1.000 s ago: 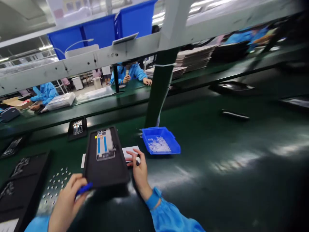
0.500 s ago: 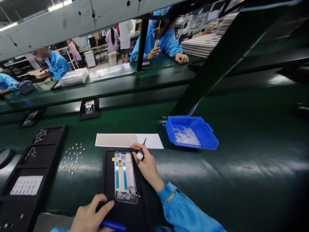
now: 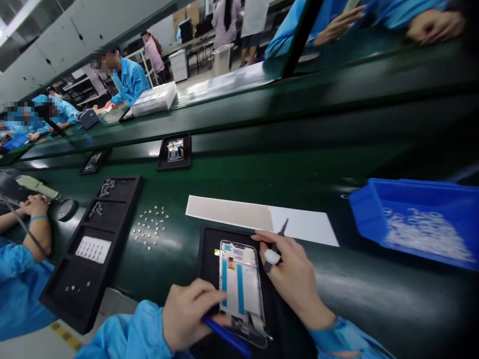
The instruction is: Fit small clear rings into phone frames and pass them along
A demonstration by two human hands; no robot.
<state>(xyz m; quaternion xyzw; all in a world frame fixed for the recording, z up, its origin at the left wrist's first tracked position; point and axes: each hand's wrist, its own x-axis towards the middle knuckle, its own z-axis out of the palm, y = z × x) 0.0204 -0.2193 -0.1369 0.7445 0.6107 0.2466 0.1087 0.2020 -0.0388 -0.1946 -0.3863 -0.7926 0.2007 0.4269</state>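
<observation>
Holding a blue pen-like tool (image 3: 226, 336): my left hand (image 3: 190, 311), thumb and forefinger parted, the tool lodged behind the forefinger.

Dark pointed tool (image 3: 283, 229), one: in my right hand (image 3: 295, 281), fingers curled close about it, a white piece (image 3: 272, 257) near the thumb.

Phone frame (image 3: 251, 286), one: in a black tray (image 3: 210, 262), between my two hands.

Change: half a second earlier my left forefinger had stood by the frame's lower corner; now it overlapped the left edge. In my judgement, this brought the frame within working reach of both hands.

White strip (image 3: 303, 224), one: just ahead of my right fingers.

Small metal pieces (image 3: 149, 247), scattered: ahead and left of my left fingers.

Blue bin (image 3: 366, 212), one: right of my right fingers, its far end cut off.

Unclear: whether the left forefinger touched the frame or hovered; what the white piece was. Tray's near end: hidden by my left hand and lost in shadow.
</observation>
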